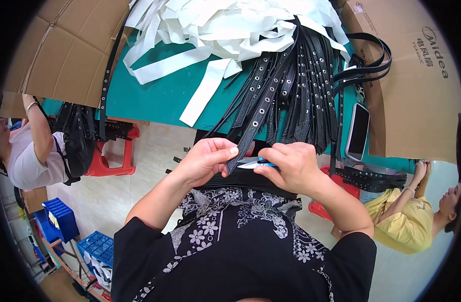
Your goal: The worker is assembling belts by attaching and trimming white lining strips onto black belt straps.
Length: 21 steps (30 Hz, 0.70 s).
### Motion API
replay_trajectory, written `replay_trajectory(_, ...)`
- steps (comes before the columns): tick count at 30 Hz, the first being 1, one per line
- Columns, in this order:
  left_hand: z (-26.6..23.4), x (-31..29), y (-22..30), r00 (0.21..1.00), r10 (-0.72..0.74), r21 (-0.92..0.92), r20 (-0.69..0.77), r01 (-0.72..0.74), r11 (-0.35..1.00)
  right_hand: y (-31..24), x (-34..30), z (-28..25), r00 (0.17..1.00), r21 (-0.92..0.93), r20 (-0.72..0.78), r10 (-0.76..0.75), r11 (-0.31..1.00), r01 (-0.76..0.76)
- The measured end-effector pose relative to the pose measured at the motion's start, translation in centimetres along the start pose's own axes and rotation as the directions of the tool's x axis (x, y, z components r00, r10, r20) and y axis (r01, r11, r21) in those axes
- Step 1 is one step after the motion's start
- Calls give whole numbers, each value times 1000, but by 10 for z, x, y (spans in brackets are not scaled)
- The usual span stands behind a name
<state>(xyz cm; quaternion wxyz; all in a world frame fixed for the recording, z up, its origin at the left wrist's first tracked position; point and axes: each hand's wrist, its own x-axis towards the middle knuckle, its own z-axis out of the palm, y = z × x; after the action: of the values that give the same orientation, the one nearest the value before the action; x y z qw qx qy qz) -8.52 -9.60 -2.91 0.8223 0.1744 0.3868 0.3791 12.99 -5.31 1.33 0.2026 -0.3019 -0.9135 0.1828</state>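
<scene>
Green covers the tabletop [145, 98], which stands on a pale tiled floor [157, 151] between two cardboard boxes, one on the left [77, 43] and one on the right [416, 95]. Across its far side lies a loose heap of white strips [215, 27], with a few flat ends trailing toward the near edge. Beside and partly under the heap, a thick bunch of black straps [306, 75] fans out toward the person, many of them set with rows of metal eyelets, their ends hanging past the near edge.

One eyelet strap [251, 130] from this bunch slants down to the person's lap side. Its end is pinched between the thumb and fingers of the left hand [207, 158]. Closed around a small pair of scissors [250, 164] with a blue handle, the right hand [291, 163] has the silver blades pointing left, close by the strap's end; whether they touch it, I cannot tell.

Near the tabletop's right side, a phone [359, 132] with a dark screen lies next to the right box. Off to the left, a co-worker in a light top [36, 156] is near a red stool [117, 156], and blue baskets [59, 220] stand lower down. On the right is another co-worker in a yellow top [404, 224].
</scene>
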Motion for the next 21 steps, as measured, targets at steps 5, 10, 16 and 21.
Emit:
replay_trajectory(5,10,2,0,999,39,41,-32,-38,998,-1,-1,-3,996,-3,45,-71,997,71)
replay_trajectory(10,15,3,-3,992,124,235,-11,-118,965,9,-18,2,985,410,-96,145,907,-94)
replay_trajectory(16,22,4,-6,992,123,268,0,-118,956,5,-17,21,639,889,347,686,-23,-457)
replay_trajectory(21,30,6,-6,979,190,492,72,-201,847,11,-10,27,638,827,544,544,-478,-297)
